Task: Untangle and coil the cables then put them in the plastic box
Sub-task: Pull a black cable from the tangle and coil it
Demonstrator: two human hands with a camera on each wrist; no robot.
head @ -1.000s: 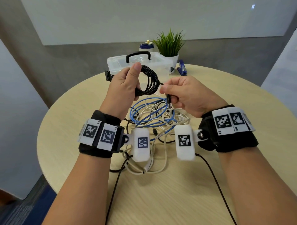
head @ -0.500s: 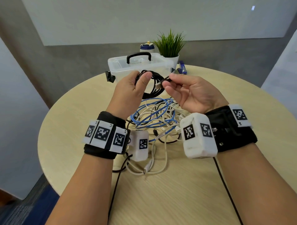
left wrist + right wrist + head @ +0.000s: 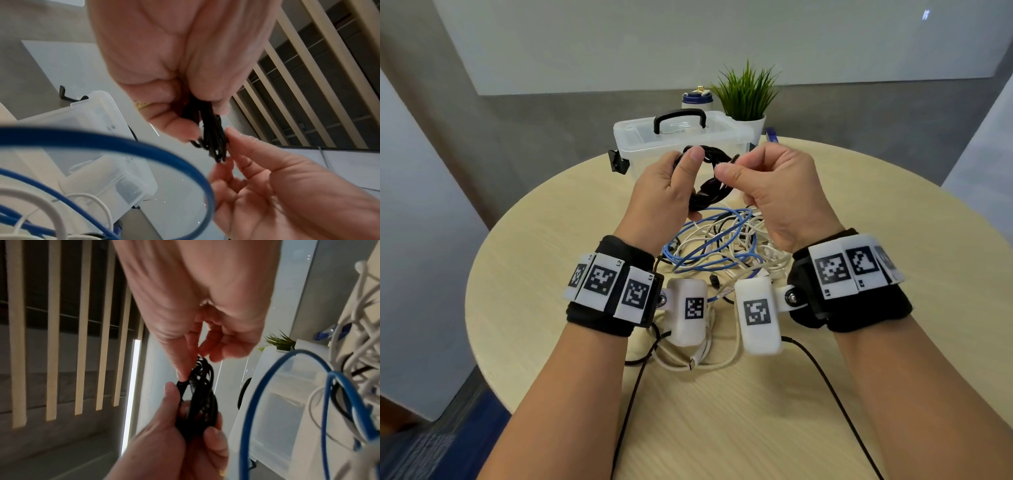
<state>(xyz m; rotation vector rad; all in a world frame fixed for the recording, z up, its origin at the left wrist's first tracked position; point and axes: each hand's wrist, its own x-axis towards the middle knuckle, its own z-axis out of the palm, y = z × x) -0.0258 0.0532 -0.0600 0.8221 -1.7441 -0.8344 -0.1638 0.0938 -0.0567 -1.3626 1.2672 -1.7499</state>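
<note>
Two hands work one cable, held above the table (image 3: 544, 308) near its far edge. On the left, our left hand (image 3: 664, 192) grips the black coil (image 3: 710, 193), thumb over the top and fingers curled round the loops. A second ago our right hand (image 3: 774, 192) held the loose plug end out to the side; half a second ago it carried that end up to the coil; now its thumb and forefinger pinch at the coil's upper right, against the bundle. We judge the tail is being tucked or wrapped, so this first cable is nearly ready to store.

Below our hands, mid-table, the blue cable (image 3: 709, 240) and the white cables (image 3: 750, 246) lie tangled together, with much of the task left.

Behind the coil, at the far edge, the box (image 3: 640, 144) has its lid on and its black handle up. Through the clear walls we see nothing inside, though we cannot be sure. It must be opened first. Right of it stands a plant (image 3: 748, 99).
</note>
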